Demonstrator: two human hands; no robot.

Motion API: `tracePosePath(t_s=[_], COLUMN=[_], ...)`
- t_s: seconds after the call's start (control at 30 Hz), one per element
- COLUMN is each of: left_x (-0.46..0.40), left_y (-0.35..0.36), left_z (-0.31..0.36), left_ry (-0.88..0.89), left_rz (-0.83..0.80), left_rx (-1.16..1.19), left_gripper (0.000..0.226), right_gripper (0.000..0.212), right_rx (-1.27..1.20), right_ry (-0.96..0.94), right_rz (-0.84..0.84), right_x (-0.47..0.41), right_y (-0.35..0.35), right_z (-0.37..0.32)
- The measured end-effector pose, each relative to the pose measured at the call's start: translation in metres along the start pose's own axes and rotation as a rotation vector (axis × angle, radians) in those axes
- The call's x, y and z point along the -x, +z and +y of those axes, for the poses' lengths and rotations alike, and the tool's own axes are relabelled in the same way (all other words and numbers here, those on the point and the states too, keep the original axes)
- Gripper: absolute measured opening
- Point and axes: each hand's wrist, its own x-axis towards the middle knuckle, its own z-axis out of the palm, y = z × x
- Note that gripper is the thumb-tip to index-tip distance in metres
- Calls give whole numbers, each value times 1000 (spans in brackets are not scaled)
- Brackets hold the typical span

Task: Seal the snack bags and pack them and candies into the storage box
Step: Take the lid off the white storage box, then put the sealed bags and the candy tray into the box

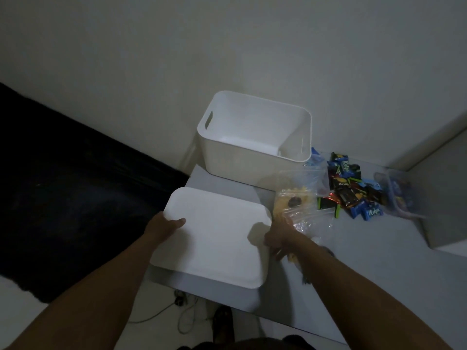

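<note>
The left hand (pixel 168 227) grips the white lid's (pixel 214 238) left edge; the right hand (pixel 276 239) pinches its right edge, parking it aside. Beyond both, the open storage box (pixel 255 145) waits; snack bags (pixel 294 200) and candies (pixel 353 188) lie right of the right hand.

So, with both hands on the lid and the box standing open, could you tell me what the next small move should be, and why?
Probably set the lid down and let go. The left hand and right hand both grip its edges, so neither is free. The storage box looks empty, while the snack bags and candies lie on the table.
</note>
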Motion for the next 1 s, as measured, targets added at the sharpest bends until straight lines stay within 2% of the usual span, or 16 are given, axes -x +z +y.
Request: tracePosePath(t_s=[0.07, 0.1, 0.17, 0.23, 0.3, 0.37, 0.47, 0.53, 0.63, 0.7, 0.87, 1.0], left_x=[1, 6, 11, 20, 32, 50, 76, 87, 99, 103, 110, 114], left_y=[7, 12, 25, 41, 58, 77, 109, 130, 157, 171, 192, 200], left_z=[6, 14, 29, 53, 77, 103, 135, 149, 161, 165, 168, 176], left_ry=[28, 57, 197, 358, 470, 539, 660, 714, 712, 680, 642, 610], left_rz=[68, 130, 272, 321, 274, 147, 21, -34, -97, -117, -77, -85], left_rx=[-183, -315, -442, -389, -272, -170, -141, -145, -159, -174, -225, -331], left_gripper=[94, 94, 80, 65, 50, 36, 27, 27, 34, 36, 33, 14], right_gripper=[41, 37, 32, 28, 23, 22, 32, 42, 52, 52, 22, 17], right_rx=[23, 39, 90, 121, 146, 231, 481, 545, 587, 608, 570, 566], right_ry=[-13, -36, -86, -138, -209, -274, -332, -347, -365, -381, -452, -461], right_rz=[-23, -35, -18, 6, 50, 119, 237, 259, 252, 267, 264, 163], right_x=[1, 2, 5, 10, 16, 17, 13, 6, -3, -8, -8, 4], right_y=[-8, -14, -32, -54, -78, -99, -121, -127, -127, -126, -134, -149], right_z=[-6, -8, -14, -16, -12, -4, 16, 34, 60, 76, 102, 110])
